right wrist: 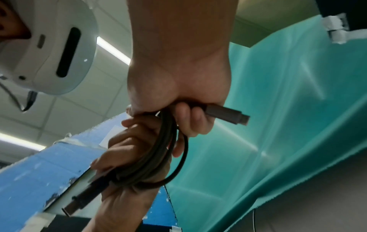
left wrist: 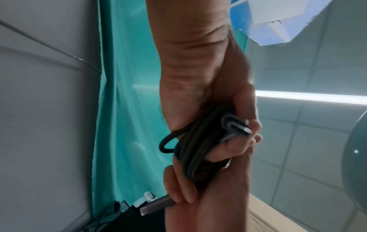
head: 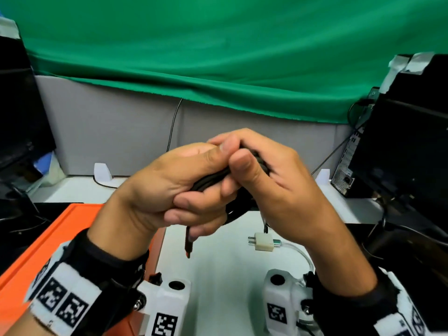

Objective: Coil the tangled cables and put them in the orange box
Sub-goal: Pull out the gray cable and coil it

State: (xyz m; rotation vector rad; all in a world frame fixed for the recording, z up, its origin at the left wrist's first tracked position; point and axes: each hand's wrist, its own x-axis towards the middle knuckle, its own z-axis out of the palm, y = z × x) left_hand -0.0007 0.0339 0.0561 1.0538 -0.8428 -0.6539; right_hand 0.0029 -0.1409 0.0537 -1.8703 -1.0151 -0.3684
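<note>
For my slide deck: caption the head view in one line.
Both hands, left hand and right hand, grip a coiled black cable above the white table, orange box at left.

Black cable (head: 213, 180) in both hands

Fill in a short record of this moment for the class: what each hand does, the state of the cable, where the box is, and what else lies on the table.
left hand: grips black cable
right hand: pinches same cable
cable state: coiled, held above table
orange box: lower left
table: white plug adapter with clear cable
</note>
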